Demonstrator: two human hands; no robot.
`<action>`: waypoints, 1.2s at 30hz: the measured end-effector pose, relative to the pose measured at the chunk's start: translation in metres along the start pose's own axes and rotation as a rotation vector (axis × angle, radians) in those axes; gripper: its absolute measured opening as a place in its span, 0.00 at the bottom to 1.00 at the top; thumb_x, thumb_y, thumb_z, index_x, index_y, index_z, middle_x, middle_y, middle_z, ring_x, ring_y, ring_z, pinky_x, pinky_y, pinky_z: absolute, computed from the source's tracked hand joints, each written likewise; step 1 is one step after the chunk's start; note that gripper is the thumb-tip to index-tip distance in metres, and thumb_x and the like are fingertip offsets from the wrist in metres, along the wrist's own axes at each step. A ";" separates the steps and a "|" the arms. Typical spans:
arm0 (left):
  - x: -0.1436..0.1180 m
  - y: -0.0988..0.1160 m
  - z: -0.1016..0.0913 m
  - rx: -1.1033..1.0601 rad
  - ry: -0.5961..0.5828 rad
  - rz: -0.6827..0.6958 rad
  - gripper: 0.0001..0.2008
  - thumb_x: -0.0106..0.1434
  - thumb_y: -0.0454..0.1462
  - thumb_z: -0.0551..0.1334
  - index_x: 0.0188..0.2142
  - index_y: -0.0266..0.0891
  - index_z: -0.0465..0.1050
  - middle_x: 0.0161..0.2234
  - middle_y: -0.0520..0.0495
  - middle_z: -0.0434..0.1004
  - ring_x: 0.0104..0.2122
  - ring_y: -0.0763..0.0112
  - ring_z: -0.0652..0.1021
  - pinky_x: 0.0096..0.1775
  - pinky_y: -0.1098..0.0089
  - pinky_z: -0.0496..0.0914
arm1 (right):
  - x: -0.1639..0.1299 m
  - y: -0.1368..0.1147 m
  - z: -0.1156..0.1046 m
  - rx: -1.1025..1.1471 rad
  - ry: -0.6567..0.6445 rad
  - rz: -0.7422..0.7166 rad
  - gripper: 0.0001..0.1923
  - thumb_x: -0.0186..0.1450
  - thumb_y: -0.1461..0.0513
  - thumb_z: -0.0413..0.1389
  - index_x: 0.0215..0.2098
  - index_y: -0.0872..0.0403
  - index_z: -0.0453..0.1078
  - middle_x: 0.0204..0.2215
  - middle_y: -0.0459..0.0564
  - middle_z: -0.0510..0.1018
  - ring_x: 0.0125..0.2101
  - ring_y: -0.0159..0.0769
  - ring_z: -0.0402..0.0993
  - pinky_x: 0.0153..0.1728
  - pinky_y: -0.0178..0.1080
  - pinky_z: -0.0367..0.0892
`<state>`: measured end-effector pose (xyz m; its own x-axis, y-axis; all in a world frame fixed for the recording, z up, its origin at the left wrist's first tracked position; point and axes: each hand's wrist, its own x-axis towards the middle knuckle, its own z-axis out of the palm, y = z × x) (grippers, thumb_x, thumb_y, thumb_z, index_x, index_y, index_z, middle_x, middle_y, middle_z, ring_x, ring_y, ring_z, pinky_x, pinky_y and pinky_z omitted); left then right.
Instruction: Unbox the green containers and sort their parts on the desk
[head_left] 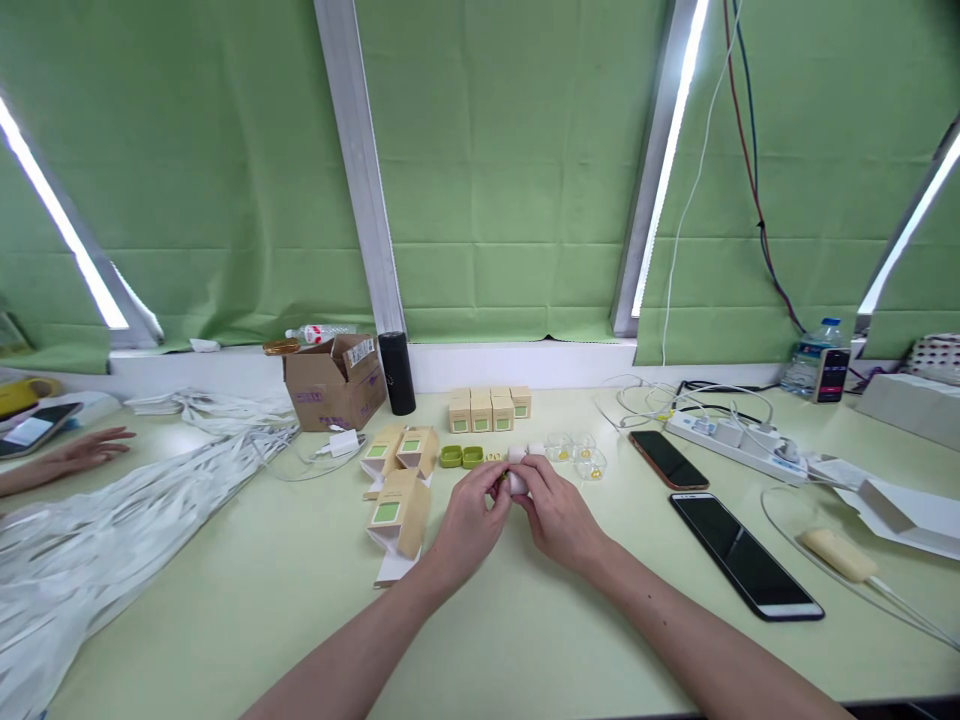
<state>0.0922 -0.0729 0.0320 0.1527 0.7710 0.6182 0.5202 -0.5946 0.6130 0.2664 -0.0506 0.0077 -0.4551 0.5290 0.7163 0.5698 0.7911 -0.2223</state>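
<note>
Your left hand (pixel 471 520) and right hand (pixel 556 518) meet mid-tabletop (pixel 525 640), both pinched on a small white piece (pixel 517 482) held between the fingertips just above the surface. Open tan cartons (pixel 401 500) lie just left of your left hand, green lids (pixel 461 457) and clear cups (pixel 577 455) just behind. Two phones (pixel 739 550) sit to your right. Another person's hand (pixel 82 450) rests far left.

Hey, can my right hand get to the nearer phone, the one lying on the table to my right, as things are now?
Probably yes. The right hand is busy with a small white piece, but bare table lies between it and the nearer phone, nothing in the way.
</note>
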 end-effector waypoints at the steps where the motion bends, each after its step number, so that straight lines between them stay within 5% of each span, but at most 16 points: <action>1: 0.001 0.001 0.000 0.003 -0.003 -0.007 0.14 0.70 0.31 0.56 0.48 0.43 0.79 0.47 0.45 0.84 0.46 0.64 0.82 0.50 0.63 0.77 | 0.000 0.000 0.001 -0.010 0.002 -0.001 0.20 0.75 0.67 0.46 0.64 0.52 0.59 0.54 0.62 0.72 0.45 0.48 0.79 0.38 0.48 0.79; 10: 0.003 0.010 0.001 0.023 -0.009 -0.079 0.14 0.69 0.31 0.55 0.43 0.43 0.80 0.42 0.47 0.84 0.41 0.65 0.82 0.46 0.64 0.76 | 0.002 -0.002 0.008 -0.033 0.022 0.021 0.20 0.75 0.67 0.45 0.64 0.53 0.58 0.53 0.63 0.71 0.47 0.49 0.77 0.38 0.48 0.79; 19: -0.002 -0.005 -0.007 -0.063 -0.085 -0.087 0.20 0.65 0.35 0.66 0.56 0.47 0.76 0.52 0.45 0.80 0.46 0.62 0.78 0.51 0.58 0.75 | -0.003 0.009 0.000 0.213 0.020 0.087 0.18 0.76 0.65 0.46 0.63 0.50 0.59 0.55 0.61 0.69 0.52 0.47 0.75 0.49 0.51 0.79; 24: -0.002 -0.003 -0.007 -0.097 -0.074 -0.120 0.20 0.64 0.34 0.66 0.56 0.48 0.76 0.54 0.45 0.78 0.55 0.58 0.76 0.57 0.55 0.71 | -0.004 0.008 -0.002 0.296 0.027 0.116 0.17 0.77 0.64 0.45 0.62 0.49 0.60 0.55 0.60 0.69 0.55 0.47 0.73 0.52 0.52 0.76; 36: -0.002 0.000 -0.002 -0.110 0.003 -0.186 0.18 0.66 0.38 0.66 0.55 0.45 0.77 0.51 0.43 0.80 0.47 0.60 0.79 0.48 0.59 0.75 | -0.004 0.008 0.011 0.491 0.172 0.271 0.14 0.77 0.55 0.46 0.55 0.50 0.67 0.50 0.57 0.75 0.49 0.45 0.74 0.49 0.49 0.75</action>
<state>0.0900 -0.0749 0.0318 0.0605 0.8692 0.4908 0.4447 -0.4637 0.7663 0.2648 -0.0426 -0.0041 -0.1965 0.7075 0.6789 0.2480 0.7057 -0.6637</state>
